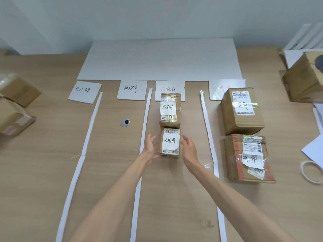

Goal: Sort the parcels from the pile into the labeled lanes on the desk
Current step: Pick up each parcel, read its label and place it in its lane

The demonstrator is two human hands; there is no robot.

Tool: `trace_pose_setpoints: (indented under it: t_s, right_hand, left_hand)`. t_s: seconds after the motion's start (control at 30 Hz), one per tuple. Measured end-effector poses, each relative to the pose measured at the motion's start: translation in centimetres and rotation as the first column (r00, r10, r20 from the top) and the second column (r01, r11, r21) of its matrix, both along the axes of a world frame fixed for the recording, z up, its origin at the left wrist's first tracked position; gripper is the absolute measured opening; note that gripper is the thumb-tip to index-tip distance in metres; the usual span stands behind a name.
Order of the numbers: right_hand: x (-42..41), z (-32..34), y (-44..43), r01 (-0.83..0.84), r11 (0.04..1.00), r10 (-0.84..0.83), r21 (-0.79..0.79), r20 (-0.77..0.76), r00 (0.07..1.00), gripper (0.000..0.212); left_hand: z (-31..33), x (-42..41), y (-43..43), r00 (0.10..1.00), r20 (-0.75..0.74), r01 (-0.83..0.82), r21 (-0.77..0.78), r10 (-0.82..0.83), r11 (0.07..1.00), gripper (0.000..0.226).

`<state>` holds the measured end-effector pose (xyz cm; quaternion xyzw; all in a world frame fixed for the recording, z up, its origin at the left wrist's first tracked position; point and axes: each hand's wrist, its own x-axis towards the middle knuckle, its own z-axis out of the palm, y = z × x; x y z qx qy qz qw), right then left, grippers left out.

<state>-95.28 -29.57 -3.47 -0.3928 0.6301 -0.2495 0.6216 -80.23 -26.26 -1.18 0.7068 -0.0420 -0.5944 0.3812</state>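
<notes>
Parcels in lanes, wooden desk

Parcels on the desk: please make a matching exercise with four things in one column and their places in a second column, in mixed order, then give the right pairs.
Things:
1. Small parcel
2. Tape roll
3. Grommet
4. Red-striped parcel

Places:
A. Second lane from the left
B. Rightmost lane, nearest the camera
C. Between the left hand and right hand
D. Right edge of the desk

Pairs: 1-C, 2-D, 3-A, 4-B
</notes>
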Motion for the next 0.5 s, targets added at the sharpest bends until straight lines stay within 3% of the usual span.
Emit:
trace_pose_setpoints:
  t_s: [0.13,0.33,0.43,0.5]
  right_hand:
    - [0.4,1.2,0.5,-0.037,0.997,0.035,-0.065,-0.027,0.999,0.044]
    - [3.0,2.8,2.5,-0.123,0.992,0.125,-0.042,0.068,0.990,0.065]
    - [6.5,4.4,4.3,-0.264,0.960,0.271,-0.089,0.076,0.960,0.067]
    - [11.2,6.2,7.6,-0.424,0.891,0.439,-0.160,0.072,0.895,0.067]
  left_hand:
    - [0.7,2.6,2.1,0.995,0.012,-0.096,-0.026,0.096,0.995,0.061]
    - [2.9,6.2,9.0,0.972,0.030,-0.232,-0.052,0.233,0.971,0.062]
    - [5.0,9.4,12.9,0.950,0.061,-0.300,-0.103,0.307,0.948,0.063]
    - [6.6,13.2,17.8,0.916,0.078,-0.381,-0.139,0.394,0.914,0.063]
